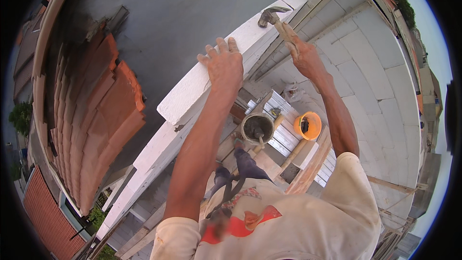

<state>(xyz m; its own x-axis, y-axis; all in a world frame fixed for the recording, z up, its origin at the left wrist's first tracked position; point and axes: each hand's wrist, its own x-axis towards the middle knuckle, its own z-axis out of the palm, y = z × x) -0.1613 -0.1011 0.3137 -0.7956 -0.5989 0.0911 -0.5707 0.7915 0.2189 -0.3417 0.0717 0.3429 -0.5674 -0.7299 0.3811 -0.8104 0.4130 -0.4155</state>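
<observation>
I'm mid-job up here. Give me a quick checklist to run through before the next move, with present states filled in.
1. Right grip closed around the hammer: ok.
2. Left grip apart from the hammer's head: ok; it lies on the white block, with the head farther along the row.
3. Hammer's head lifted off the blocks: cannot tell from this angle.
4. White block fully bedded on the course below: cannot tell; its underside is hidden.
5. Gloves worn: not ok; both hands are bare.
6. Orange bucket standing mouth up below: ok.
</observation>
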